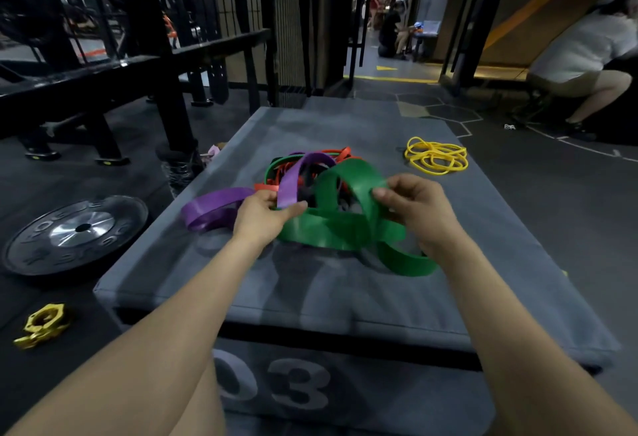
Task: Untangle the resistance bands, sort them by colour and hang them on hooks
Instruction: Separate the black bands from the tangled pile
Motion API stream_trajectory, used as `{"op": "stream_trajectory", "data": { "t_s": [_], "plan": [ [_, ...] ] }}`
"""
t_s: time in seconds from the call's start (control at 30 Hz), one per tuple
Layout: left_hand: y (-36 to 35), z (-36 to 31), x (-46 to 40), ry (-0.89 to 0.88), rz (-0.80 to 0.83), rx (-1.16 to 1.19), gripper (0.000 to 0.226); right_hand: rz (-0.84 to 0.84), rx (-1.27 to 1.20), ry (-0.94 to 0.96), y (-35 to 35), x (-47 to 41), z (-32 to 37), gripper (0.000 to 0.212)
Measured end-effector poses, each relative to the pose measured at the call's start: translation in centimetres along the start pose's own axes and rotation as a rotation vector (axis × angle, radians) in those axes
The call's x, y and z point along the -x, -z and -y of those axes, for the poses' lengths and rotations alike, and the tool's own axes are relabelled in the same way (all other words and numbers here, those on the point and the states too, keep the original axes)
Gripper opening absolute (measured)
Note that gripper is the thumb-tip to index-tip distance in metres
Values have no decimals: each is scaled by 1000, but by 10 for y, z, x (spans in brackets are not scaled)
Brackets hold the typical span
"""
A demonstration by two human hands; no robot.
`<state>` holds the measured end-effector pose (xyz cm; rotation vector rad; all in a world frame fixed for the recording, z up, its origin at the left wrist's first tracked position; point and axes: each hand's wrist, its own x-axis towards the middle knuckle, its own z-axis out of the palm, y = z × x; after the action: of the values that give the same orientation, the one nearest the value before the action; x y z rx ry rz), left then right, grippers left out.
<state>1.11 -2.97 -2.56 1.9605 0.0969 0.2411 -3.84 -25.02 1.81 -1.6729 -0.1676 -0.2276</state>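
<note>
The tangle of bands [310, 190] lies near the middle of the grey padded box [310, 290], which carries the numerals 03 on its near face. The tangle contains wide green, purple and thinner red loops.

Left hand [264, 216]: fingers curled, pinching the purple band [293, 180] where it arches up out of the tangle. A second loop of purple lies flat on the pad just left of this hand.

Right hand [417, 207]: thumb and fingers pinch the raised loop of the green band [359, 187] at its right side. More green loops rest on the pad below and between both hands, 1 of them trailing toward the near right.

The yellow bands [436, 156] lie coiled in a separate heap at the far right of the pad, well apart from the tangle.

On the floor to the left lie a black weight plate [74, 233] and, nearer, a yellow collar clamp [43, 325].
</note>
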Motion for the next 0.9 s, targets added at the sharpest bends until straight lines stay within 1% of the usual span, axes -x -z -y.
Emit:
{"op": "stream_trajectory", "data": {
  "t_s": [0.03, 0.1, 0.13, 0.17, 0.2, 0.23, 0.3, 0.37, 0.4, 0.43, 0.47, 0.53, 0.57, 0.6, 0.63, 0.67, 0.7, 0.73, 0.83, 0.9],
  "plan": [
    [1, -1, 2, -6, 44, 9, 36, -47, -104, -40, -1, -4, 4, 22],
    [2, -2, 5, -11, 138, 31, 72, -111, -264, -115, -1, -12, 11, 26],
    [3, -2, 6, -37, 170, 5, 86, -143, -332, -151, -1, -17, 15, 28],
    [4, -4, 7, -100, 199, -49, 92, -176, -374, -186, -2, -23, 21, 29],
    [5, -6, 8, -182, 219, -121, 91, -207, -391, -213, -3, -28, 27, 28],
    [6, -8, 10, -271, 256, -187, 86, -234, -391, -235, -5, -33, 33, 26],
    [6, -10, 14, -404, 388, -249, 66, -291, -442, -288, -10, -44, 46, 22],
    [4, -15, 23, -401, 557, -230, 38, -332, -530, -339, -14, -55, 58, 19],
    [2, -14, 23, -383, 598, -229, 36, -349, -542, -359, -15, -60, 62, 16],
    [2, -14, 23, -376, 583, -245, 39, -364, -535, -381, -16, -64, 65, 14],
    [1, -14, 19, -384, 519, -265, 42, -371, -530, -394, -16, -69, 66, 13],
    [3, -14, 7, -346, 378, -191, 30, -348, -545, -375, -17, -77, 64, 14],
    [4, -15, -1, -270, 316, -89, 22, -307, -535, -353, -19, -79, 61, 18],
    [5, -17, -9, -178, 264, 55, 16, -259, -485, -328, -21, -82, 57, 18],
    [5, -19, -18, -77, 227, 201, 12, -213, -379, -307, -23, -84, 51, 13],
    [5, -22, -25, 6, 187, 320, 9, -177, -244, -291, -27, -85, 44, 15],
    [3, -23, -32, 61, 138, 358, 6, -154, -101, -279, -29, -86, 37, 22],
    [1, -23, -39, 75, 90, 323, 6, -126, 41, -260, -33, -86, 29, 27],
    [-6, -19, -47, 18, -34, -42, 25, -39, 378, -172, -41, -86, 6, 26],
    [-8, -13, -48, 17, -98, -132, 36, -4, 528, -99, -44, -83, -10, 26]
  ]
}}
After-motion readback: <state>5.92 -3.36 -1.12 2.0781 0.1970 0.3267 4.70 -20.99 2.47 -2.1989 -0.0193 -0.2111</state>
